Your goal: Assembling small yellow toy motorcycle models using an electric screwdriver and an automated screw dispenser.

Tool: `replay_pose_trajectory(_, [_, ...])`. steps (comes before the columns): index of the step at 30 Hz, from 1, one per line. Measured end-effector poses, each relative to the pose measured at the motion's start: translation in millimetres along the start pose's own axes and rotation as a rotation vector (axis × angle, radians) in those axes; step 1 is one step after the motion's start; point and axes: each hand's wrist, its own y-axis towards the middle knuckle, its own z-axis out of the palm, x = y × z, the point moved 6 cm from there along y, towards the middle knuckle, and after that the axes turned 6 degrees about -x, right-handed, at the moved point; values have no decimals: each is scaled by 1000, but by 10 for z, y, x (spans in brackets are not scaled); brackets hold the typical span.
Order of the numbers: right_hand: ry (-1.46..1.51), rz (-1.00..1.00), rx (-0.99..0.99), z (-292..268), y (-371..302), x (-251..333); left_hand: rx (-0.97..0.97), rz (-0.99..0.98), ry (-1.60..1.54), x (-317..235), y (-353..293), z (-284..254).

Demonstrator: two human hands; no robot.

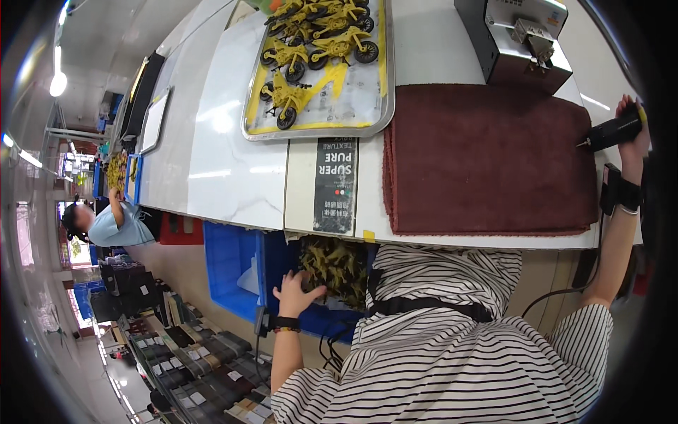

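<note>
My left hand (297,294) is open, its fingers spread at the edge of a blue bin (280,265) below the table edge. Beside its fingertips, a heap of yellow-and-dark toy parts (333,267) fills that bin; whether the fingers touch them I cannot tell. Far to the right, my right hand (634,134) is closed round a black electric screwdriver (611,133), its thin tip pointing left over the edge of a brown cloth mat (491,162). Several yellow toy motorcycles with black wheels (288,95) lie in a metal tray (318,133) on the table.
A black-and-silver boxy device (526,42) stands behind the mat. Another blue bin (232,272) sits left of the parts bin, under the table edge (240,220). A dark cord (558,291) hangs at my right. Another person in light blue (121,225) works at the far left.
</note>
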Motion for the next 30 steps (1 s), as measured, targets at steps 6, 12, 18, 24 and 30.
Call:
replay_pose_trajectory(6, [-25,-57,-120,284,-313,24,-730,252,-370,-587,125,-1583])
replay_pose_trajectory(12, [-31,-94,-151,599,-527,-56,-869,496,-280,-1543,437,-2663])
replay_pose_trajectory(18, [-21,-82,-233,822,-651,-176,-664,785,-395,-2392,1284,-2885])
replay_pose_trajectory(24, [-38,-90,-277,995,-711,-254,-278,922,259,-2649,1788,-2758])
replay_pose_trajectory(30, [-46,-88,-303,1051,-783,-205,-470,1142,105,-2826,1866,-3172])
